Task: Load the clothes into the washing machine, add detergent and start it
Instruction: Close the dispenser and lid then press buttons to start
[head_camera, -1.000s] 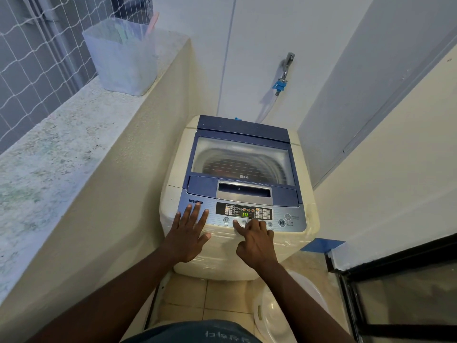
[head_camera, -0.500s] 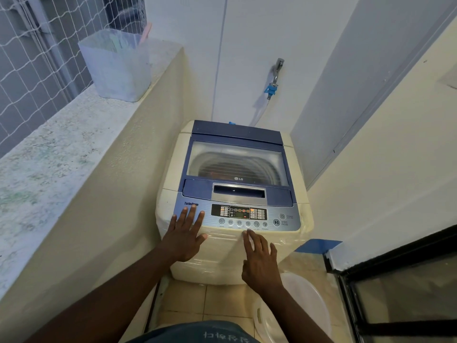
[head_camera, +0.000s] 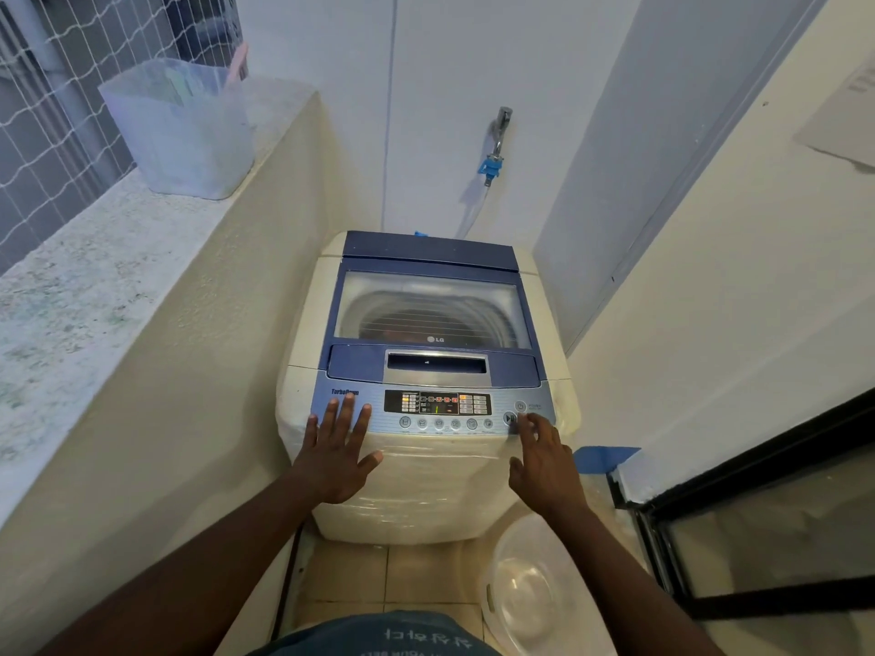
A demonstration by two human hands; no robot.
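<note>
A cream top-loading washing machine (head_camera: 426,485) stands in a narrow corner, its blue-framed glass lid (head_camera: 433,309) closed over the drum. The control panel (head_camera: 438,403) at the front edge is lit with red and green indicators. My left hand (head_camera: 337,449) lies flat with fingers spread on the panel's left end and the front edge. My right hand (head_camera: 544,459) is at the panel's right end, a fingertip touching the start/pause button (head_camera: 509,418). Neither hand holds anything. Clothes show only as a dark shape through the lid.
A translucent plastic tub (head_camera: 182,130) sits on the stone ledge (head_camera: 71,295) at left. A tap with a blue hose fitting (head_camera: 493,156) is on the back wall. A clear plastic basin (head_camera: 530,594) lies on the tiled floor at right, beside a dark-framed glass door (head_camera: 757,527).
My right hand has moved from the middle row of buttons to the start/pause button at the panel's right end. The display no longer shows the green number. My left hand has stayed put.
</note>
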